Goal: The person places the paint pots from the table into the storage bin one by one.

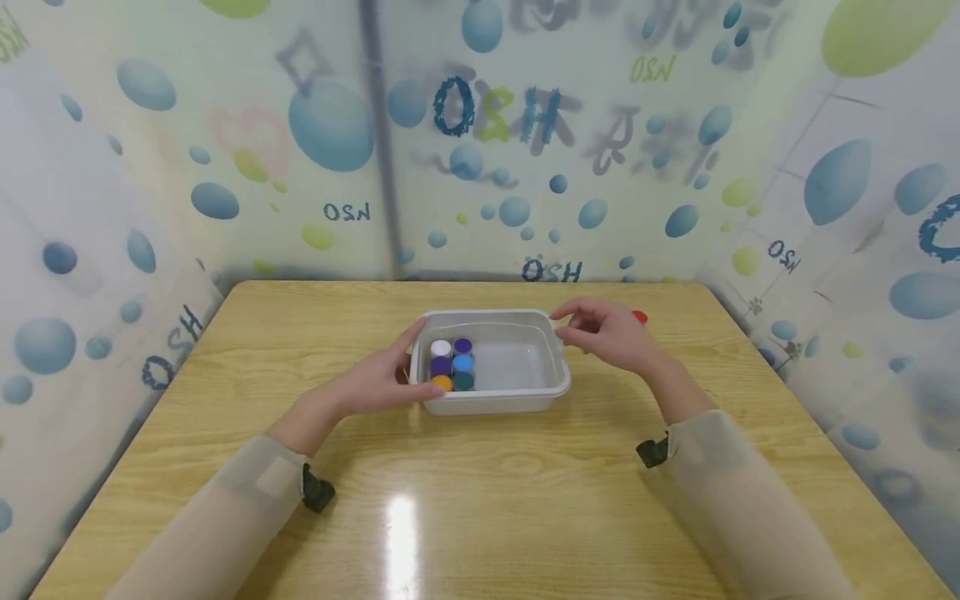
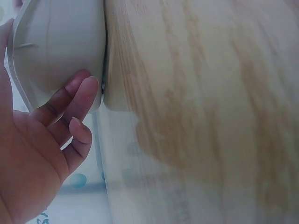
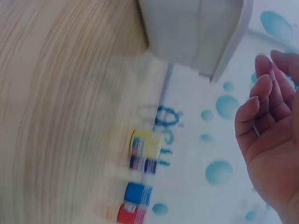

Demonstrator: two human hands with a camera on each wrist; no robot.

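A white plastic basin (image 1: 517, 404) sits on the wooden table. Several small jars stand inside its left end; among their lids are a white lid (image 1: 441, 348), a light blue lid (image 1: 464, 363) and an orange lid (image 1: 442, 383). My left hand (image 1: 375, 379) grips the basin's left end, thumb over the front rim; in the left wrist view its fingers (image 2: 86, 95) lie against the outer wall. Beside the right rim is my right hand (image 1: 603, 333), fingers loosely bent with nothing between them. The right wrist view shows its fingertips a little apart from the basin (image 3: 187, 32).
Past my right hand, a row of small jars stands on the table: a yellow jar (image 3: 147, 143), a dark purple jar (image 3: 144, 164), a blue jar (image 3: 138, 193) and a red jar (image 3: 131, 213). Patterned curtains (image 1: 480, 208) surround the table (image 1: 487, 500) at the back and sides.
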